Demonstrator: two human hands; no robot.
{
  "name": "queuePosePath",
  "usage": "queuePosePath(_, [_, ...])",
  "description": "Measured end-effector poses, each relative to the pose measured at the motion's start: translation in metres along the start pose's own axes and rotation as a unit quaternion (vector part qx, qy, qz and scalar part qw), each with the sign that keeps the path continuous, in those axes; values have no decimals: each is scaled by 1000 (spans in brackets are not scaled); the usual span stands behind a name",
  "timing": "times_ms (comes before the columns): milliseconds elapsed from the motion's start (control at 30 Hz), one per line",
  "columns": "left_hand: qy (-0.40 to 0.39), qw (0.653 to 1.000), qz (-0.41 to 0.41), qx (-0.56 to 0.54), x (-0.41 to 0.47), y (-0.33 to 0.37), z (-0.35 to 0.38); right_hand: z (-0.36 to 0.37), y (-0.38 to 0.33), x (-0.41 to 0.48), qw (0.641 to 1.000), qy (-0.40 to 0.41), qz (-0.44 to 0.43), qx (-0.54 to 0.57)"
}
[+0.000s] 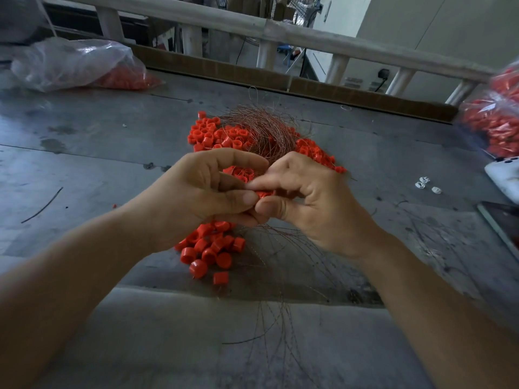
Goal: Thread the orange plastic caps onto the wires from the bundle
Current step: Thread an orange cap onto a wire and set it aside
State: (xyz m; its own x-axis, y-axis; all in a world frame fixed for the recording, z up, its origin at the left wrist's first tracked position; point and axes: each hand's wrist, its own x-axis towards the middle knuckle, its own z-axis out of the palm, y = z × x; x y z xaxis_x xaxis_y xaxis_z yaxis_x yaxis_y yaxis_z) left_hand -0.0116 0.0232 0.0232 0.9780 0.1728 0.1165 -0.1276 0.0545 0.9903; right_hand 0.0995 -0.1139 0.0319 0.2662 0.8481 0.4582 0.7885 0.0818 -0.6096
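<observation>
My left hand and my right hand meet above the middle of the grey table. Between their thumbs and fingertips they pinch one orange cap, mostly hidden by the fingers. A bundle of thin copper-coloured wires curves up from behind my hands, and its loose ends fan out toward me below them. A pile of loose orange caps lies under the bundle. Another cluster of caps sits just below my left hand.
A clear plastic bag with orange caps lies at the far left. Another bag of caps stands at the right edge. A white object, small white bits and a dark flat device are at the right. A white railing runs behind the table.
</observation>
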Motion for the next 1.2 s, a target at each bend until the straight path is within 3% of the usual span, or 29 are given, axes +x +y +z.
queuePosePath(167, [-13, 999, 16, -41, -1, 2, 6, 2, -2, 1, 999, 34, -15, -40])
queuePosePath(333, [-7, 1000, 25, 8, -2, 2, 10, 4, -2, -1, 997, 10, -13, -78])
queuePosePath(600, [-18, 999, 36, -3, -4, 0, 12, 6, -7, -3, 998, 22, -8, -63])
queuePosePath(867, [2, 997, -5, -78, -2, 7, 9, 5, -8, -4, 994, 36, 49, 94])
queuePosePath(1100, [25, 981, 48, -186, 1, 11, 0, 2, -8, -2, 935, -38, 158, 315])
queuePosePath(1200, [27, 978, 48, -203, 2, 12, -4, 0, -10, -2, 928, -31, 164, 332])
